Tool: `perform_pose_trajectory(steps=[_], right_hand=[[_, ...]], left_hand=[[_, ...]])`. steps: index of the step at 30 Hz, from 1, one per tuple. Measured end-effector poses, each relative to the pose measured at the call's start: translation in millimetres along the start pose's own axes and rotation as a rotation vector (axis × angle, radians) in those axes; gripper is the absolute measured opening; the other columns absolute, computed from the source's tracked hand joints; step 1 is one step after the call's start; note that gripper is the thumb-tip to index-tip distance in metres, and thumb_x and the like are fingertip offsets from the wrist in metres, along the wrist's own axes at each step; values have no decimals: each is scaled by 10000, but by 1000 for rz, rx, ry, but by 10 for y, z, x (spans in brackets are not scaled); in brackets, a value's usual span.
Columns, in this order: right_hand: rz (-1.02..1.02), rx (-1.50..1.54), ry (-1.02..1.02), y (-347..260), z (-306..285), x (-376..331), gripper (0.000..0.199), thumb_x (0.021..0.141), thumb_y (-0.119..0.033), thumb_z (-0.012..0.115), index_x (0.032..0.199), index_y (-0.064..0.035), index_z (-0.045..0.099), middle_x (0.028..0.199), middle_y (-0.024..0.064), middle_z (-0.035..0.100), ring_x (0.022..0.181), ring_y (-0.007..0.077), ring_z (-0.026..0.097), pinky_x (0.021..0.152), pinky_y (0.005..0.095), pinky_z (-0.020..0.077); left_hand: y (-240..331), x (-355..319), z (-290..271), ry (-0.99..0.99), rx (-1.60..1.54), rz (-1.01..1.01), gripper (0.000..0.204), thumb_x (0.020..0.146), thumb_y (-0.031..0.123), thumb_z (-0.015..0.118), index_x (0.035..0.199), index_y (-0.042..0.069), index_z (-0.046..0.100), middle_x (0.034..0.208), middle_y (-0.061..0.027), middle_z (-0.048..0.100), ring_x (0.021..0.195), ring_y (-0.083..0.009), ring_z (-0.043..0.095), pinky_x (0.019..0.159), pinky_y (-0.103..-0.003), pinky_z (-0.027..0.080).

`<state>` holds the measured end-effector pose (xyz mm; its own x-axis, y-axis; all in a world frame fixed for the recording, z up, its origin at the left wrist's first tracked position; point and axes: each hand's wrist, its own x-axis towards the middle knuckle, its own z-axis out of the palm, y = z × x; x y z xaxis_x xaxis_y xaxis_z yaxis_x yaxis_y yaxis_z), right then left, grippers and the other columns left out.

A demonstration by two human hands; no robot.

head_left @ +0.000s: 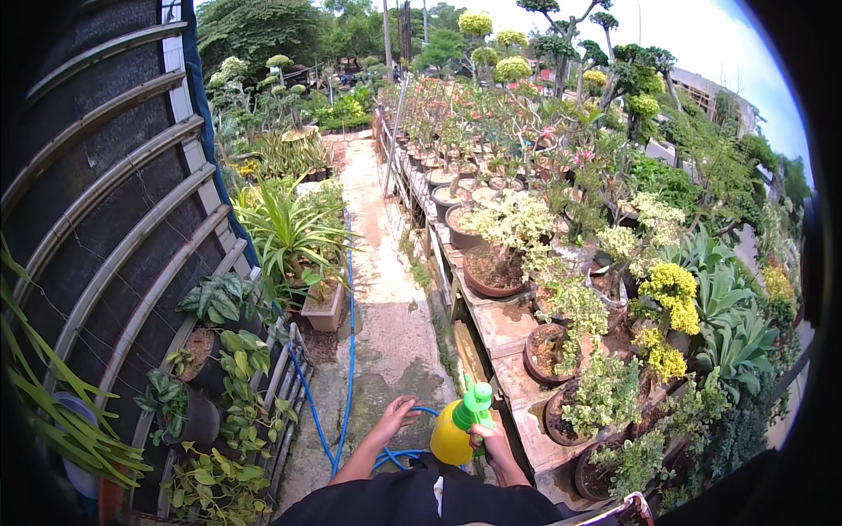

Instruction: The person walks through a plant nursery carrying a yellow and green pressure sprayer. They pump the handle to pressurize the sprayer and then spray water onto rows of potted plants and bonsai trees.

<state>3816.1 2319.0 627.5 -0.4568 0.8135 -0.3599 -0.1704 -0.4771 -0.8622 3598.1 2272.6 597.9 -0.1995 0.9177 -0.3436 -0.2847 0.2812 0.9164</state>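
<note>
Sprayer (pixel 458 427) gripped in right hand (pixel 493 438), left of the pot bench (pixel 504 324).
Head view: left hand (pixel 396 414) spread, reaching toward hose (pixel 350 333) on path beside sprayer; loose hose by the sprayer could likely snag feet or tip the bottle.

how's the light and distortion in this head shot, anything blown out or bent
Head view: bright daylight, the sky washed out to near white; fisheye bends the rails of the dark wall and leaves black corners; the yellow spray bottle in the right hand and the left hand are sharp, with soft shadows on the concrete path.
</note>
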Motion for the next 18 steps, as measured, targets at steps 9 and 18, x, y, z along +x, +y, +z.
perform_pose_trajectory(steps=[9, 18], right_hand=[[-47, -164, -227, -621, 373, 1757, 97, 665, -17, 531, 594, -34, 468, 465, 3, 418, 363, 80, 373, 365, 232, 279], [-55, -58, -178, -959, 887, 3305, 46, 655, -14, 526, 645, -6, 483, 498, 18, 426, 370, 83, 359, 367, 234, 280]], left_hand=[[612, 1478, -274, 64, -56, 203, 333, 834, 290, 469, 1088, 77, 439, 1035, -36, 518, 922, -125, 502, 748, -273, 392], [1095, 2921, -1024, 96, -87, 108, 335, 843, 287, 439, 1098, 70, 434, 1061, -54, 517, 948, -137, 499, 758, -279, 393]])
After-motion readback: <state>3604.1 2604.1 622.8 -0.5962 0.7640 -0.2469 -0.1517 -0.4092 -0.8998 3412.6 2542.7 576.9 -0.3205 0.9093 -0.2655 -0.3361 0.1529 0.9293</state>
